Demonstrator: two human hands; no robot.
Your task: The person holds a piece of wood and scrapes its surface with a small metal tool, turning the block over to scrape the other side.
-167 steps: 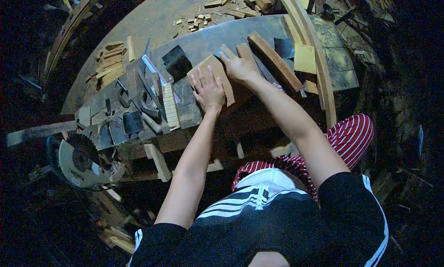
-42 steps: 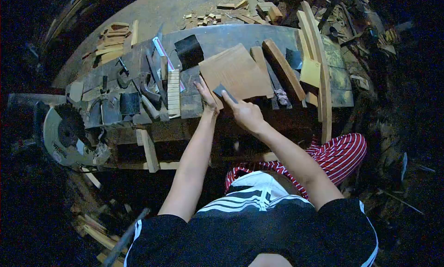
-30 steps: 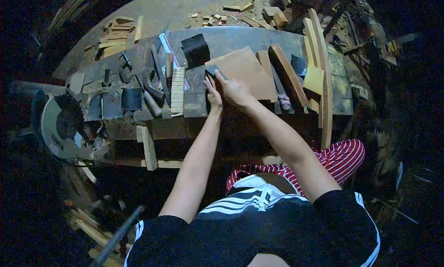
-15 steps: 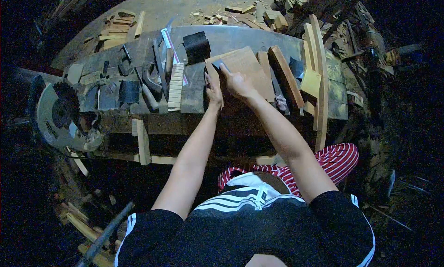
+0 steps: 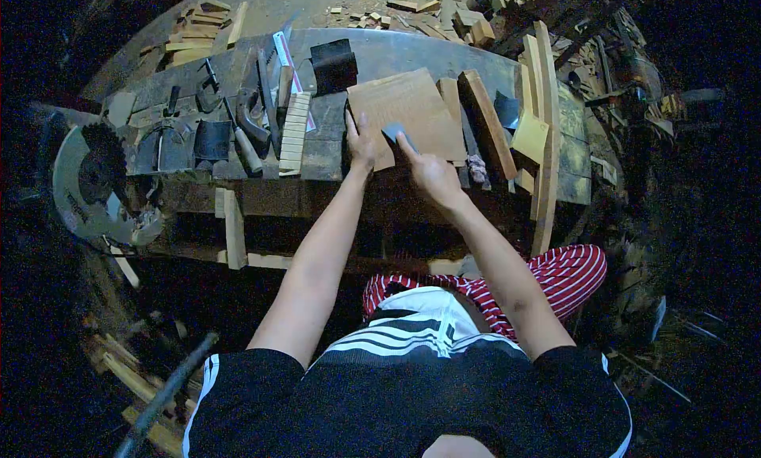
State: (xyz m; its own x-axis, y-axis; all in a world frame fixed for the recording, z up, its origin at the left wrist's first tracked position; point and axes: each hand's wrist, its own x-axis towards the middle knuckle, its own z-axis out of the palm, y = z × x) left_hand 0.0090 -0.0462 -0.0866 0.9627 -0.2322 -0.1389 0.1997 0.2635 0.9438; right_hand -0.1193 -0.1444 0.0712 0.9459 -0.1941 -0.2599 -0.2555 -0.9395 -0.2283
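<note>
A square light-brown wooden board [image 5: 412, 101] lies on the dark workbench [image 5: 325, 145]. My left hand [image 5: 360, 146] rests at the board's left edge, its fingers spread and pointing away from me. On the board's lower part, my right hand [image 5: 432, 172] presses a small grey sheet [image 5: 394, 131], which looks like sandpaper, with the index finger stretched over it. The right hand's other fingers are curled. A dark curved sheet [image 5: 334, 65] lies just behind the board's left corner.
Left of the board are a notched pale wood strip [image 5: 295, 133], a ruler [image 5: 287, 61], clamps and hand tools. A circular saw [image 5: 91, 184] is at the far left. Wooden bars [image 5: 487, 123] lie on the right, with a yellow block [image 5: 530, 136]. Offcuts lie beyond the bench.
My right hand has moved toward me with the grey sheet, from the board's upper left to its lower part. The left hand's fingers are more spread. The view has shifted slightly.
</note>
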